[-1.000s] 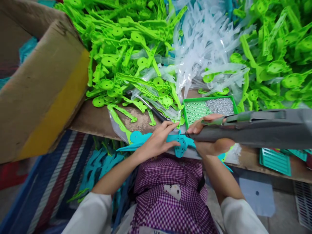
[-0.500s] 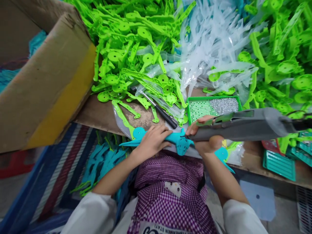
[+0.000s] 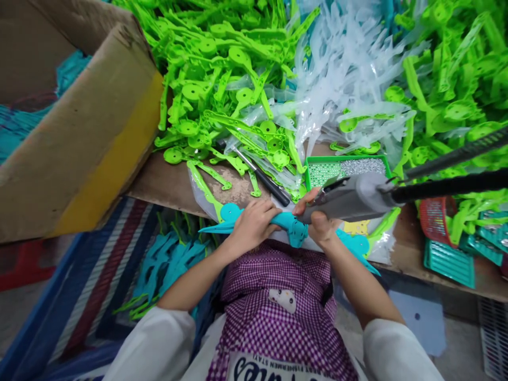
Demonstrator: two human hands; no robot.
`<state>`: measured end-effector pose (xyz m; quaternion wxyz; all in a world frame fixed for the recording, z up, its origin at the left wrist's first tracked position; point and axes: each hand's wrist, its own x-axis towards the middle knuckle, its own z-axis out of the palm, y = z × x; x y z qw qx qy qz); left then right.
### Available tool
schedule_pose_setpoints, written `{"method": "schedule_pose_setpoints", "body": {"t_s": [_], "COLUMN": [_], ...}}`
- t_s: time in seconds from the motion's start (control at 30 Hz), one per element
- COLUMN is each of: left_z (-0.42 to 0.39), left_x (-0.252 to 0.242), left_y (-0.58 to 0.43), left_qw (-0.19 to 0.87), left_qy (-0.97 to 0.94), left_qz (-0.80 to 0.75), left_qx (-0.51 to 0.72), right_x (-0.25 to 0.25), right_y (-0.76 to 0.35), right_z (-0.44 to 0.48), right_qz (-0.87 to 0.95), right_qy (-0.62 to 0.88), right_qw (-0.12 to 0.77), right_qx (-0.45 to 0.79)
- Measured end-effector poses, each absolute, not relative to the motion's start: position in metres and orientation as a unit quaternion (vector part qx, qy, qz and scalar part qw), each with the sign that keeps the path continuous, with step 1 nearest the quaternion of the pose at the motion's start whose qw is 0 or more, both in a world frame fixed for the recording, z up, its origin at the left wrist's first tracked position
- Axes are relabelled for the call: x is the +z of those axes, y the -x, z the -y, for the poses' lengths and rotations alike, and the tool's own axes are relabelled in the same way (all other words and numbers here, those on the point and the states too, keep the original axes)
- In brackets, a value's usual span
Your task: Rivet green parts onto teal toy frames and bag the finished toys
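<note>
My left hand [image 3: 256, 221] is closed over a turquoise plastic part [image 3: 296, 231], with fingers wrapped round its middle. The part lies across the table's front edge, close to my apron. A rounded disc and a pointed end stick out to the left, and a similar end shows at the right. In my right hand [image 3: 320, 226] is a grey power screwdriver [image 3: 353, 198], gripped near its front end. Its nose is down at the part's middle, where my fingers and the tool body hide the tip. Just behind stands a green tray [image 3: 323, 173] of small silvery screws.
Bright green plastic arms [image 3: 206, 63] are heaped at the back, beside clear plastic pieces [image 3: 341, 63]. A black-handled hammer [image 3: 272, 188] lies behind my left hand. At the left stands a cardboard box [image 3: 91, 143]. A red basket [image 3: 434, 219] and a teal tray [image 3: 448, 262] sit at the right.
The screwdriver has swung so its rear end points more towards me, and its cord shows. Its nose and my right hand have moved slightly left. My left hand keeps its grip on the turquoise part.
</note>
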<state>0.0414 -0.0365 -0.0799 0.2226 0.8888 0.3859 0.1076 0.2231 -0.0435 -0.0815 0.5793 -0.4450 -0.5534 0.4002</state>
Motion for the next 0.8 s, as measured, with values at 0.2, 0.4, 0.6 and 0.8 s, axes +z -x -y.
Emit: {"method": "schedule_pose_setpoints", "body": {"t_s": [0.2,0.4,0.6,0.8], "left_z": [0.035,0.040,0.042,0.042], "left_x": [-0.084,-0.058,-0.064,-0.074], "left_y": [-0.042,-0.005,0.024,0.019], "left_qw": [0.235,0.266,0.237,0.249], "left_qy": [-0.884,-0.860,-0.849,-0.834], "left_qz": [-0.388,-0.401,-0.461,-0.477], "left_qx": [0.115,0.171,0.103,0.126], "right_x": [-0.041,-0.021,-0.044,-0.073], "right_y": [-0.223,-0.229,-0.207,-0.178], "right_z": [0.042,0.046,0.040,0.030], "right_qz": [0.453,0.428,0.458,0.520], "right_qy": [0.416,0.391,0.363,0.368], "right_qw": [0.713,0.731,0.696,0.605], "right_qx": [0.336,0.358,0.417,0.477]}}
